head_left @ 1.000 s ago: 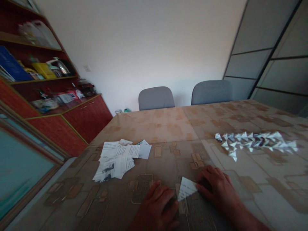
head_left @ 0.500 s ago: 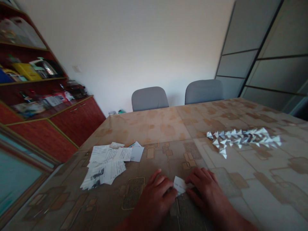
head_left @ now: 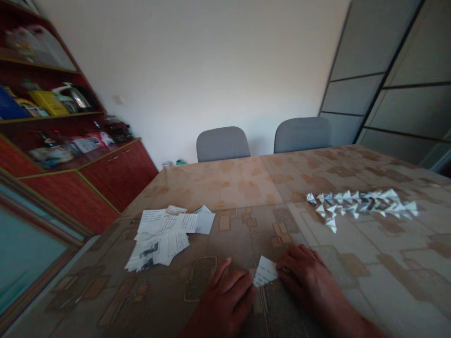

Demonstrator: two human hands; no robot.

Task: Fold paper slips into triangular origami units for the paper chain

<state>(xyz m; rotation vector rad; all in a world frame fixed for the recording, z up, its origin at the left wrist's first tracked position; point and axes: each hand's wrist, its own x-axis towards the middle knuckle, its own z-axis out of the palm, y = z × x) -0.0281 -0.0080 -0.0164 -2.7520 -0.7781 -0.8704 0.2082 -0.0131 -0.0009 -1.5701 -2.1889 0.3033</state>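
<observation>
A: Where was the folded paper piece (head_left: 265,271)?

B: It lay on the surface (head_left: 246,188) near the front edge, between the two hands.

A: State of each grip?

B: The left hand (head_left: 225,300) lay flat, fingers extended, fingertips touching the paper's left edge. The right hand (head_left: 305,277) pressed the paper's right edge with curled fingers. Neither grip enclosed it.

A: Other items?

B: A stack of printed slips (head_left: 164,234) lay well to the left; a row of folded paper triangles (head_left: 362,204) lay well to the right.
</observation>
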